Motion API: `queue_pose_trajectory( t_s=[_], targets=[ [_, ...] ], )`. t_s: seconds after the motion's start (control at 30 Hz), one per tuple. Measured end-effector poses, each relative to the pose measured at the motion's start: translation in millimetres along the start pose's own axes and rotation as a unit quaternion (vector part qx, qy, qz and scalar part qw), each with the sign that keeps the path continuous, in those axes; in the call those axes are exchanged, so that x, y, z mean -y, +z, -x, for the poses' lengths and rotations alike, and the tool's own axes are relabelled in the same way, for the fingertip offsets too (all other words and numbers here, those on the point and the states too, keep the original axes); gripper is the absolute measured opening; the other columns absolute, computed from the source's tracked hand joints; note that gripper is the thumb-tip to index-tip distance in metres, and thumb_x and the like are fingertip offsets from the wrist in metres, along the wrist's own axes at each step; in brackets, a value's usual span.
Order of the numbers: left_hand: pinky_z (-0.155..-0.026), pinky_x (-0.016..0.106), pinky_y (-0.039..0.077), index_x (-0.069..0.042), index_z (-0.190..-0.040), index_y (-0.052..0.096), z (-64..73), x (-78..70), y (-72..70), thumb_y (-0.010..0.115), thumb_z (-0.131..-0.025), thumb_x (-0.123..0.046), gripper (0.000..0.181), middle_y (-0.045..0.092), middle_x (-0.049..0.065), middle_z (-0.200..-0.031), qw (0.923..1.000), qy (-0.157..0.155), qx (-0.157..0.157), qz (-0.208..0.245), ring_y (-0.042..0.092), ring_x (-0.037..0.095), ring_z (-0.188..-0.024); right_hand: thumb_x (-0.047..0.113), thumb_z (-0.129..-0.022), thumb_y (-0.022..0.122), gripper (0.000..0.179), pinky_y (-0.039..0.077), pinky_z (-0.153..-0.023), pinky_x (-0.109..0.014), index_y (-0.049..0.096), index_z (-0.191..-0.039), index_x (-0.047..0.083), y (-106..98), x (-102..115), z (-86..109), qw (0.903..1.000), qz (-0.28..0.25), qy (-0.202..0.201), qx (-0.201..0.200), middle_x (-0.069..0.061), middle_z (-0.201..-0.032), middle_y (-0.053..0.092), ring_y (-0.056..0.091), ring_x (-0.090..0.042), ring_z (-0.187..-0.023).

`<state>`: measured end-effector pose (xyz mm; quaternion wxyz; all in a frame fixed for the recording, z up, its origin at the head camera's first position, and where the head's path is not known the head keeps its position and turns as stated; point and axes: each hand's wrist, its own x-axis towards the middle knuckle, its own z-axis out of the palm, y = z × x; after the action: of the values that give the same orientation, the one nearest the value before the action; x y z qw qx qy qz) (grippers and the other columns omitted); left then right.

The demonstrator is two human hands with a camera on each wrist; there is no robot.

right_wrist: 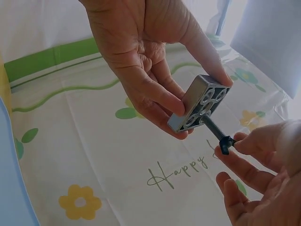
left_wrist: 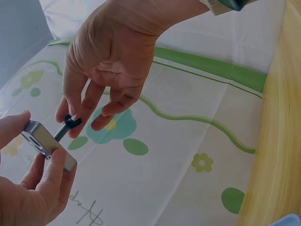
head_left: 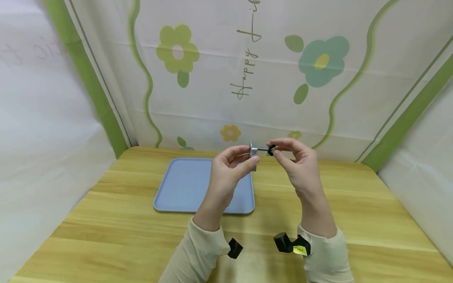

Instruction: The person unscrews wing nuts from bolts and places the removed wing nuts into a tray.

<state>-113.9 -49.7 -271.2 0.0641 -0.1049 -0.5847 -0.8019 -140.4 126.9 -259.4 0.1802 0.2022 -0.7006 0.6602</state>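
My left hand (head_left: 225, 168) grips a small silver metal block (right_wrist: 192, 98) by its edges, thumb on one side and fingers on the other. The block's face, seen in the right wrist view, has several round recesses. From its middle sticks a threaded wing screw (right_wrist: 214, 128) with a dark winged head. At that head, my right hand (head_left: 301, 163) pinches the wings between thumb and index finger, the other fingers loosely bent. Both hands are raised above the far part of the table. How deep the screw sits in the block is hidden.
A light blue tray (head_left: 184, 186) lies on the wooden table (head_left: 124, 236), partly behind my left hand and forearm. Behind the table hangs a white curtain (head_left: 219, 51) with flowers and lettering. Dark wrist-camera mounts stick out from both sleeves.
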Motion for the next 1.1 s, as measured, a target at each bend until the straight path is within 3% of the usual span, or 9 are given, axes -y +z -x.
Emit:
queue_pose_trajectory(
  t_s=[0.2, 0.3, 0.67, 1.1],
  targets=[
    [-0.086, 0.026, 0.058, 0.001, -0.12, 0.064, -1.0, 1.4, -0.2, 0.073, -0.087, -0.001, 0.034, 0.065, 0.005, -0.111, 1.0, 0.002, -0.003, -0.002, 0.065, 0.015, -0.105, 0.003, -0.096, 0.063, 0.013, 0.047, -0.067, -0.022, 0.075, -0.095, 0.009, -2.0, 2.9, 0.4, 0.9934, -0.067, 0.026, -0.089, 0.005, -0.083, 0.072, 0.064, -0.013, -0.083],
    [-0.087, 0.026, 0.058, 0.001, -0.12, 0.064, -0.8, 0.6, 0.0, 0.072, -0.088, 0.0, 0.033, 0.065, 0.004, -0.111, 1.0, 0.0, -0.003, 0.0, 0.065, 0.015, -0.105, 0.004, -0.096, 0.064, 0.013, 0.046, -0.061, -0.021, 0.075, -0.092, 0.008, -2.7, 4.1, 0.4, 0.9914, -0.075, 0.031, -0.102, 0.004, -0.073, 0.07, 0.065, -0.011, -0.073],
    [-0.087, 0.027, 0.058, 0.0, -0.12, 0.065, -0.7, -1.8, 0.2, 0.072, -0.088, -0.001, 0.033, 0.065, 0.004, -0.112, 1.0, -0.002, -0.007, -0.003, 0.065, 0.015, -0.105, 0.011, -0.098, 0.063, 0.013, 0.044, -0.064, -0.025, 0.075, -0.092, 0.012, -1.2, 4.6, 0.5, 0.9959, -0.046, 0.051, -0.059, 0.006, -0.067, 0.07, 0.067, -0.01, -0.07],
    [-0.086, 0.028, 0.058, 0.001, -0.121, 0.064, -0.7, -1.2, -1.8, 0.073, -0.088, -0.001, 0.034, 0.065, 0.005, -0.112, 1.0, -0.001, -0.009, -0.003, 0.065, 0.014, -0.104, 0.02, -0.098, 0.065, 0.014, 0.048, -0.069, -0.024, 0.077, -0.091, 0.016, -2.6, 1.6, 0.0, 0.9966, 0.008, 0.082, -0.005, 0.013, -0.075, 0.074, 0.066, -0.01, -0.078]
  ],
)
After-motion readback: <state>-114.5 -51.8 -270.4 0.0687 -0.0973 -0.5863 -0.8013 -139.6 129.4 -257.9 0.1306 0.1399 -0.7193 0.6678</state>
